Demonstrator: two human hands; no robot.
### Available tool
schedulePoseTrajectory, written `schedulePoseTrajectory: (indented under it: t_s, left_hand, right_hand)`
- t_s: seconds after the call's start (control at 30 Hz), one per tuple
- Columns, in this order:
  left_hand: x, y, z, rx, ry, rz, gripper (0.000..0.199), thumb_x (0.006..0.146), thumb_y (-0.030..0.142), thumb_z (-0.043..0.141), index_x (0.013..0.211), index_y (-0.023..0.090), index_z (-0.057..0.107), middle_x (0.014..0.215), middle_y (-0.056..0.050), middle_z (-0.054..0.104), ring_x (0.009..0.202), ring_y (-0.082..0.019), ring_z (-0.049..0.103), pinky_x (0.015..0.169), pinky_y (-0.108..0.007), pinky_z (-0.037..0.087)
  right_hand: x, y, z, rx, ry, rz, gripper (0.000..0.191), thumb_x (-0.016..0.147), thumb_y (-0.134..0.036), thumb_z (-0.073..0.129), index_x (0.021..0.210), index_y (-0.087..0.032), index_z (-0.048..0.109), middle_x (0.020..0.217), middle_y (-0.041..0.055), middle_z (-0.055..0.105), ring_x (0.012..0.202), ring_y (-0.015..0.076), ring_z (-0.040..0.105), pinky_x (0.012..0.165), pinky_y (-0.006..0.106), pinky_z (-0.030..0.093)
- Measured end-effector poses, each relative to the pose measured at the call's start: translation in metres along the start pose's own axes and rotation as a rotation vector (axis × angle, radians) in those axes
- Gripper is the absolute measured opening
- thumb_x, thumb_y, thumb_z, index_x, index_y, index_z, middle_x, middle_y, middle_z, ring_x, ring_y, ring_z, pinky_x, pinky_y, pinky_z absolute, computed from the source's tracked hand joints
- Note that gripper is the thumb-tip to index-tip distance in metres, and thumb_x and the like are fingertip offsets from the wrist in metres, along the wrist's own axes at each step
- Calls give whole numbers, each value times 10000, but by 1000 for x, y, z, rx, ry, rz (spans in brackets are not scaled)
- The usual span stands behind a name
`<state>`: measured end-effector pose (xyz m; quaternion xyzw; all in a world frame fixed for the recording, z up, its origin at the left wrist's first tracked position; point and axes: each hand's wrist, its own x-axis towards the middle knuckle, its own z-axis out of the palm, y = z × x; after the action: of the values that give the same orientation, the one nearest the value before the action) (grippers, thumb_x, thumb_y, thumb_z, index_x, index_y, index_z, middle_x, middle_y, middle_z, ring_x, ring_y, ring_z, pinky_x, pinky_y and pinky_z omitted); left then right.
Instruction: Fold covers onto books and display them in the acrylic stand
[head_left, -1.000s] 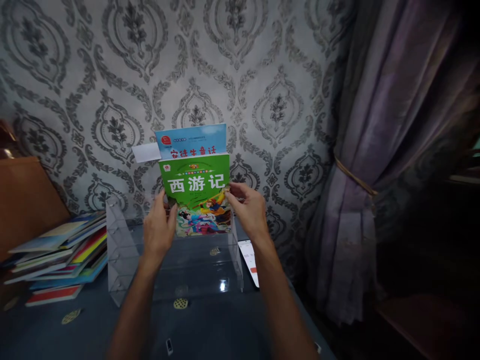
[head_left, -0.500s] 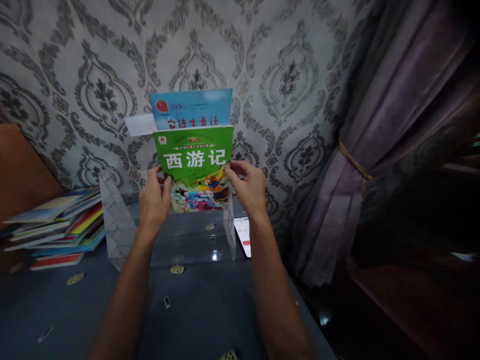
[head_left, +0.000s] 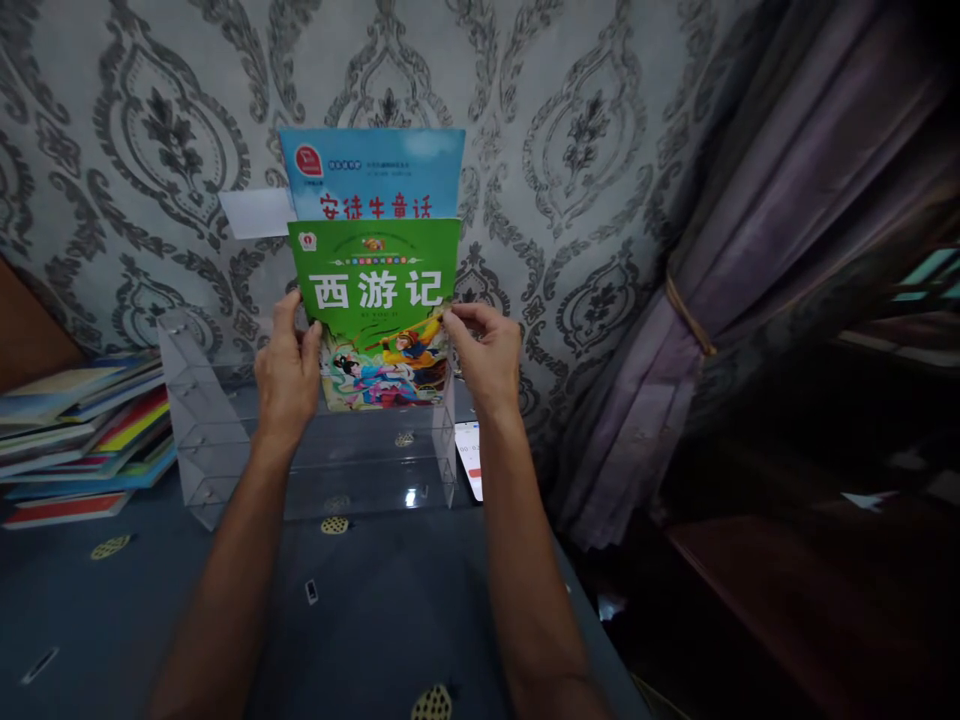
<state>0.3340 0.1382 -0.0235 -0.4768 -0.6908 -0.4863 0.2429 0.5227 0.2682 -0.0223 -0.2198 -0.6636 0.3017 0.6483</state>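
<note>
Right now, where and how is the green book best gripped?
Probably by the side edges midway up, one hand from each side, thumbs in front: the green book is upright, front cover showing, and the left hand and right hand hold there.

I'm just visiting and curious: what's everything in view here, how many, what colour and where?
Green book: 1, green, held between the hands
Blue book: 1, blue, behind the green book
Card: 1, white, at the blue book's left
Stand: 1, clear, on the tablecloth
Stacked books: several, mixed colours, left
Brown panel: 1, brown, left edge
Phone: 1, white screen, right of stand
Tablecloth: 1, dark blue, below
Wallpaper: grey patterned, back
Curtain: 1, purple-grey, right
Tie: 1, tan, around curtain
Far right: too dark to list fully
Left hand: 1, green book's left edge
Right hand: 1, its right edge
</note>
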Motion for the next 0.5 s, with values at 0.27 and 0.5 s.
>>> schedulePoseTrajectory:
  t_s: [0.27, 0.5]
  left_hand:
    - [-6, 9, -5, 115, 13, -30, 495, 1009, 394, 437, 1477, 233, 467, 881, -47, 700, 819, -260, 701, 857, -409, 541]
    - [-10, 15, -4, 152, -17, -43, 521, 996, 345, 467, 1499, 211, 453, 1049, -91, 747, 869, -259, 710, 795, -376, 544]
  right_hand:
    - [-3, -5, -1, -114, -23, 31, 219, 840, -358, 631, 878, -182, 757, 905, 80, 776, 828, 219, 718, 810, 360, 569]
    - [-4, -7, -1, -123, -19, 45, 234, 820, -361, 622, 899, -191, 763, 906, 85, 793, 838, 242, 731, 786, 361, 567]
